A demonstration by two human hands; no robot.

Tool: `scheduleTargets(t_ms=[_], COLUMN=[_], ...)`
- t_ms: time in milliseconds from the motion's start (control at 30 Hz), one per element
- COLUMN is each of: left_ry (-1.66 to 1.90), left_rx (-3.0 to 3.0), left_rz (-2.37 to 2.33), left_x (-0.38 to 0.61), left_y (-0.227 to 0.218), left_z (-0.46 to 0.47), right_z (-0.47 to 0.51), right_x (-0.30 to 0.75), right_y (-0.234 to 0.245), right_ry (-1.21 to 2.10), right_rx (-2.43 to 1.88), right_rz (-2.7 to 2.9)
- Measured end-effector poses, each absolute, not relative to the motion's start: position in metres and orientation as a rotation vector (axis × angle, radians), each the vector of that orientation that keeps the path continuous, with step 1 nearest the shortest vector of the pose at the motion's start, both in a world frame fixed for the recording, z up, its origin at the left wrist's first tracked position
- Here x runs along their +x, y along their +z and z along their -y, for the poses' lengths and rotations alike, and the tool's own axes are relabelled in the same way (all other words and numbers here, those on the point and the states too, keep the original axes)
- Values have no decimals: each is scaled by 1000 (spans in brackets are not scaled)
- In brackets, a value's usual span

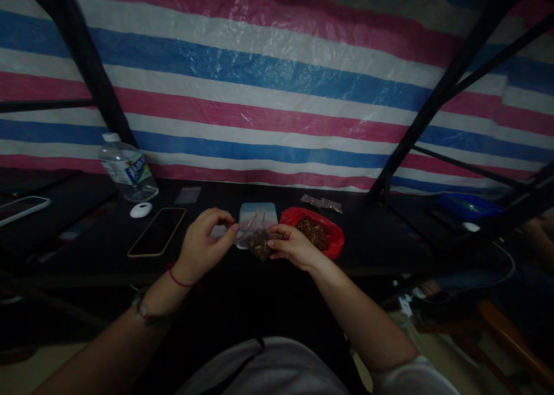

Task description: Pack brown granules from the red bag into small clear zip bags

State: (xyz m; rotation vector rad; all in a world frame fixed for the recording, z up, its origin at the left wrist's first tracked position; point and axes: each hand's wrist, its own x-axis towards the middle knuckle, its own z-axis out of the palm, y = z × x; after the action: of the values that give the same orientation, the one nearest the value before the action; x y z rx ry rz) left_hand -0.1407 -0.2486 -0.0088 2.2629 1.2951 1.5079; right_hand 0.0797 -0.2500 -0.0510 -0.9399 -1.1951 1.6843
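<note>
A small clear zip bag (pixel 259 246) with brown pieces in its bottom is held at the front of the dark table. My right hand (pixel 294 246) pinches its right side between thumb and fingers. At the bag's upper left, my left hand (pixel 205 242) has its thumb and forefinger closed at the edge; the exact contact is hard to make out in the dim light. Behind the bag lies a flat, pale blue and white thing (pixel 265 209), partly covered. Right of my right hand, a red plastic bag (pixel 336 242) lies open with many brown pieces (pixel 314 232) inside.
Small filled packets (pixel 322 203) lie behind the red bag. To the left are a phone (pixel 158 232), a white rounded object (pixel 141 210), a flat clear bag (pixel 188 195) and a plastic bottle (pixel 128 170). Dark metal posts (pixel 415 135) frame the striped sheet (pixel 259 95).
</note>
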Motion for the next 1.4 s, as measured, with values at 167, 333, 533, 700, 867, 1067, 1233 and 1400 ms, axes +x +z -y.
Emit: scheduleTargets(t_ms=[167,333,533,700,867,1067,1233,1400], left_ry=[1380,1282,1220,1269,1202,894,844,779], left_rx=[2511,2207,1895,1881,2111,2343,2343,2303], left_rz=[-1196,-1171,-1004,-966,-1052,-983,-953,-1014], left_x=[-133,-129,-124,-124,-125,-96,-61,-30], left_y=[-13,-24,-23,-26,-47,-72,-68,-62], left_z=[251,245,250,249,234,235,230,199], right_z=[249,247,243,237,232,225,222,219], right_x=[80,83,90,125,176,220,233,232], right_y=[-48,-50,-46,-25,-9,-14,-24,-31], right_ry=[1655,1641,1624,1389,1138,983,957,895], right_rx=[-897,-848,-840,-880,-862,-958,-1217,-1312], right_rz=[1222,1140,1097,1000,955,935,1032,1180])
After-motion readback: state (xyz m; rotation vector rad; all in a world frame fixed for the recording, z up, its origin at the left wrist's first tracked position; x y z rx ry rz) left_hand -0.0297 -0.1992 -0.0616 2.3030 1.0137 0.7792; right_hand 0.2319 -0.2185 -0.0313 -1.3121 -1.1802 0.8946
